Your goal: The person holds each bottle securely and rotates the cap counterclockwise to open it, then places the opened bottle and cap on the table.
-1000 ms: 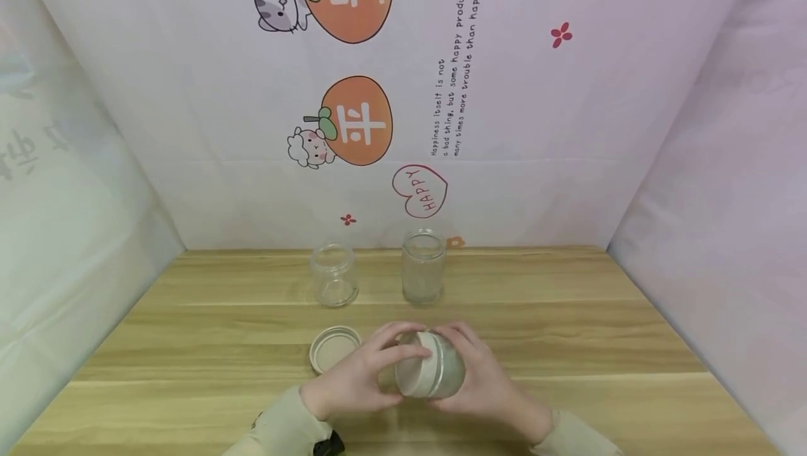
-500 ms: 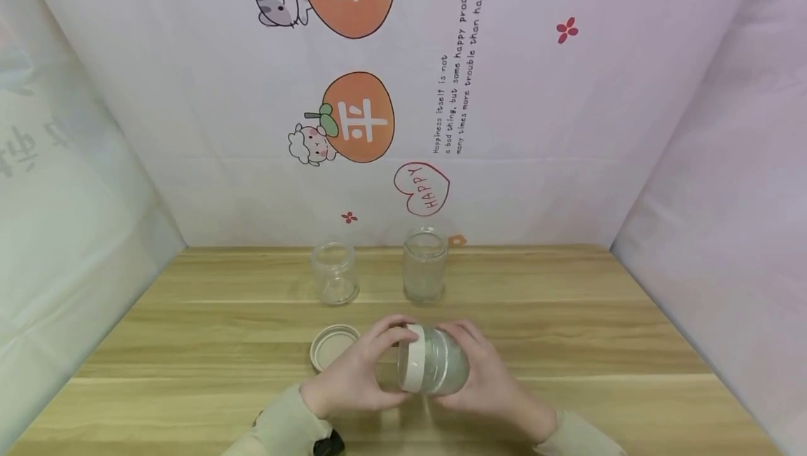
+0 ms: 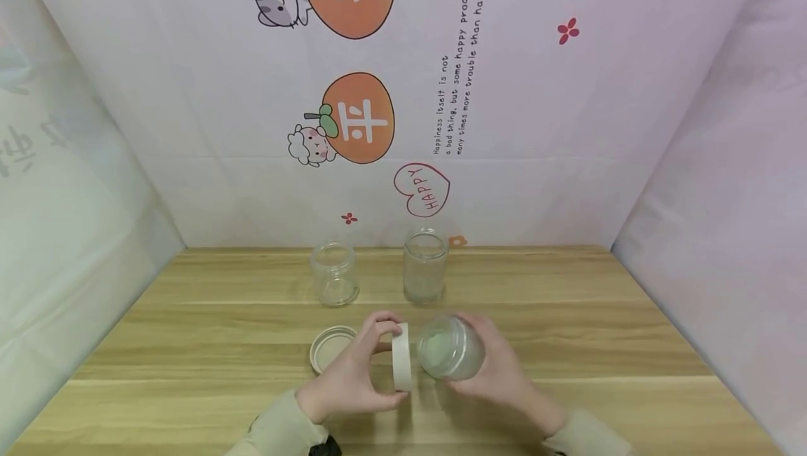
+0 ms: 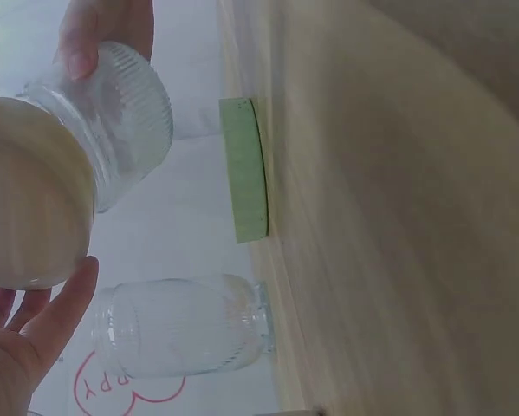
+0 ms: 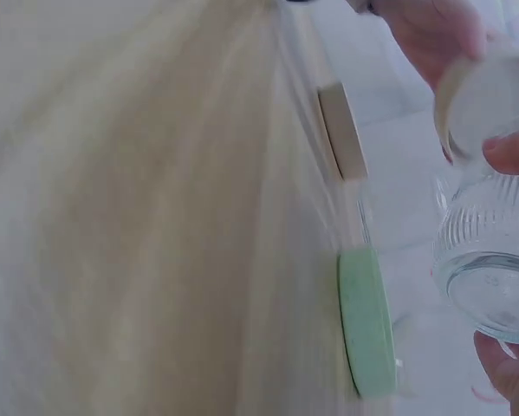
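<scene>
A cream-white jar lid (image 3: 401, 358) is pinched on edge between the fingers and thumb of my left hand (image 3: 349, 379). Just to its right, my right hand (image 3: 498, 368) grips a clear glass jar (image 3: 463, 354), tilted with its mouth toward the lid. A small gap parts lid and jar in the head view. Ribs run round the jar's wall in the right wrist view, where the held lid (image 5: 489, 104) shows its inner side. A pale green lid (image 4: 246, 169) lies on the table beyond the jar; in the head view only a green patch shows through the glass.
Two open glass jars stand at the back of the wooden table (image 3: 555, 316): a shorter one (image 3: 335, 277) at left and a taller one (image 3: 425, 270) at right. Another cream lid (image 3: 329, 349) lies by my left hand. Cloth walls (image 3: 536, 127) enclose the back and sides.
The lid was on the jar's mouth and is now off it. The jar has moved right with my right hand, its mouth turning toward the viewer. My left hand has stayed nearly in place.
</scene>
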A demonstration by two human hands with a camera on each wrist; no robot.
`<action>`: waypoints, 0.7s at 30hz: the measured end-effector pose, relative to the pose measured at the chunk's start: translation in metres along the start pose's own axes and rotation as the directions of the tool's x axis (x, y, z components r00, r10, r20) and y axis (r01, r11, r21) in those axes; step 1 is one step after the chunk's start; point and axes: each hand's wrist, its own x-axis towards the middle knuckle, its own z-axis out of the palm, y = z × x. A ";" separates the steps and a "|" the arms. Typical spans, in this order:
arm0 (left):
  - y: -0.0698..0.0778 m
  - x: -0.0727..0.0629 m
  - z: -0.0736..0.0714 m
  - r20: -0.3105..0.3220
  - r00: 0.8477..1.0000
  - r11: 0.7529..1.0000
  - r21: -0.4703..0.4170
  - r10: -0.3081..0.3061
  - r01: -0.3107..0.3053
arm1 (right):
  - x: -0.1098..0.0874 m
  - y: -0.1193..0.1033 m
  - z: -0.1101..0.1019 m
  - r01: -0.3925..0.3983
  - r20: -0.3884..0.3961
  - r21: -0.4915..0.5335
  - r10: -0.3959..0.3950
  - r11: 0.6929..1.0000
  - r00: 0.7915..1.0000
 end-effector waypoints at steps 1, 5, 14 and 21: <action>0.000 -0.001 0.000 -0.005 1.000 1.000 -0.001 -0.011 0.011 | 0.001 0.003 -0.003 -0.047 -0.004 -0.005 0.047 0.999 0.999; 0.001 -0.002 0.000 -0.024 0.999 0.999 -0.003 -0.034 0.033 | 0.011 0.012 -0.018 -0.296 0.006 -0.003 0.296 0.955 0.955; 0.012 0.000 -0.003 -0.009 0.999 0.998 -0.036 -0.046 0.046 | 0.033 0.050 -0.049 -0.497 -0.001 0.046 0.498 0.866 0.867; 0.002 -0.003 0.000 -0.042 0.994 0.990 -0.097 -0.104 0.100 | 0.038 0.074 -0.060 -0.575 0.003 0.061 0.576 0.816 0.817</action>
